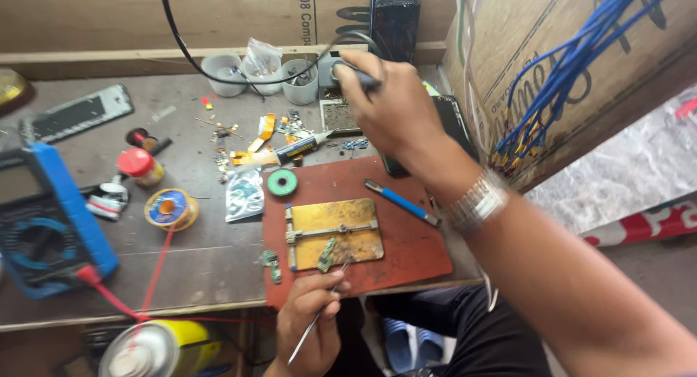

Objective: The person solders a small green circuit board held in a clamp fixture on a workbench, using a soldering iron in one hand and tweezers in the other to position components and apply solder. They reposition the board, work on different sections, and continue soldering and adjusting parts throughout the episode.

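My left hand point(308, 322) is closed around a pair of thin metal tweezers point(314, 326), their tips up against a small green circuit board piece point(327, 255). That piece lies tilted on the lower edge of the one gold-coloured metal board holder point(335, 232), which has a grey clamp bar across it. The holder sits on a single reddish-brown rectangular work mat point(406, 246) at the front edge of the grey workbench point(196, 253). A second small green board piece point(272, 264) lies just off the mat's left edge.

My right hand point(388, 104), a metal watch point(479, 201) on its wrist, is reached to the back of the bench and grips a grey tool handle point(356, 75) with a black cable point(189, 54) running from it.

On the mat I count one blue-handled tool point(401, 201). Beside the mat's top left corner is one green solder spool point(282, 182), and further left one blue and yellow wire spool point(169, 208) and one red-capped small jar point(140, 166).

At the back stand three white plastic cups point(220, 73): the middle one holds a crumpled clear plastic bag; what is in the other two is too small to tell. One white syringe tube point(301, 146) lies among scattered small parts.

At the far left sits one blue-cased multimeter point(51, 224) with a red lead point(116, 301), and below the bench one yellow spray can point(156, 348). A bundle of blue wires point(566, 72) hangs against the cardboard on the right.
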